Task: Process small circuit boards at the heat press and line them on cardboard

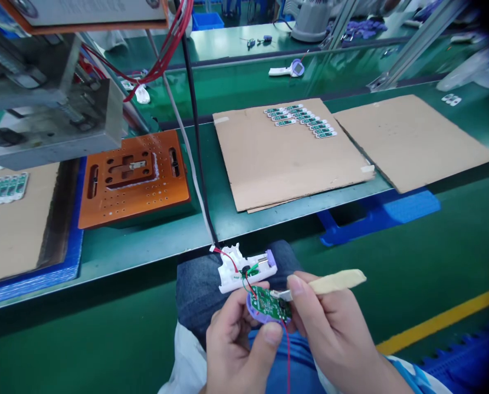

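My left hand (244, 339) is closed around the edges of a purple housing (257, 316) with a green circuit board (264, 302) in it. Pinched in my right hand (330, 317) is a tool (338, 280) with a cream, tape-like wrapped handle and a flat metal tip. The tip touches or lies just over the board; I cannot tell which. Thin wires run from the board to a white plastic shell (231, 279) with a purple end, resting on my lap. A red wire (288, 350) hangs below the board.
On the bench, a cardboard sheet (269, 164) carries several small green boards (285, 122), beside another cardboard sheet (412, 137). An orange fixture plate (135, 202) sits under a metal press (55, 131) at left. Cables (193, 137) hang in front. A white-and-purple device (287, 70) lies farther back.
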### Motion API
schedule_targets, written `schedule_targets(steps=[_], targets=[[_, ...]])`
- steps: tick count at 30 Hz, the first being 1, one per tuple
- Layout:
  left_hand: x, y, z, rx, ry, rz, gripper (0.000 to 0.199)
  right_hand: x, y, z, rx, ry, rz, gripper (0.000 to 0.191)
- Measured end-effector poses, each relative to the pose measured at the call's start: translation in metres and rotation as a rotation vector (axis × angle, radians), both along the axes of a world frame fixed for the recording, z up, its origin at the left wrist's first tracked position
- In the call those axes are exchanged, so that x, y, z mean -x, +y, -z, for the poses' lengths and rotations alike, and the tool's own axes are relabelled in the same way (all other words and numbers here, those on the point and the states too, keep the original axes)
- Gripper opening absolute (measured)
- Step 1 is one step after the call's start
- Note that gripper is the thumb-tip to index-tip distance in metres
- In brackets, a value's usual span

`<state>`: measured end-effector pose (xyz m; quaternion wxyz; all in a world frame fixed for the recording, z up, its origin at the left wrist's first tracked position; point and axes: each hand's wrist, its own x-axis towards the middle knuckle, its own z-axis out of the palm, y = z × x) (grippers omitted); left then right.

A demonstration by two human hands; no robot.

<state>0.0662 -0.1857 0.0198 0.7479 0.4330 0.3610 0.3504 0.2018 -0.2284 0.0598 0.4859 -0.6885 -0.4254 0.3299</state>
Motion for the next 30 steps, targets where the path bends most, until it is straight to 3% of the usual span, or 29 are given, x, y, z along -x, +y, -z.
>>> schedule_targets(steps=[7, 13, 19, 23, 26, 28, 30], targets=[[0.002, 0.008, 0.000, 0.235, -0.145, 0.081, 0.036, -0.005, -0.004, -0.002, 0.060, 0.105, -0.129, 0.045], [-0.006, 0.014, -0.010, 0.246, -0.204, 0.056, 0.032, -0.004, -0.008, -0.001, 0.039, 0.164, -0.138, 0.043], [-0.006, 0.014, -0.011, 0.258, -0.253, 0.120, 0.032, 0.004, -0.005, 0.011, 0.019, 0.553, 0.010, 0.053], [-0.008, 0.014, -0.017, 0.362, -0.232, 0.079, 0.034, 0.011, 0.001, 0.015, 0.010, 0.760, 0.125, 0.057], [-0.009, 0.014, -0.022, 0.408, -0.201, 0.066, 0.040, 0.011, -0.001, 0.016, -0.010, 0.611, 0.106, 0.055], [-0.009, 0.015, -0.024, 0.388, -0.165, 0.058, 0.043, 0.008, -0.002, 0.015, -0.075, 0.283, 0.035, 0.049], [-0.008, 0.017, -0.025, 0.355, -0.142, 0.033, 0.045, 0.001, -0.002, 0.015, -0.203, -0.201, -0.048, 0.039]])
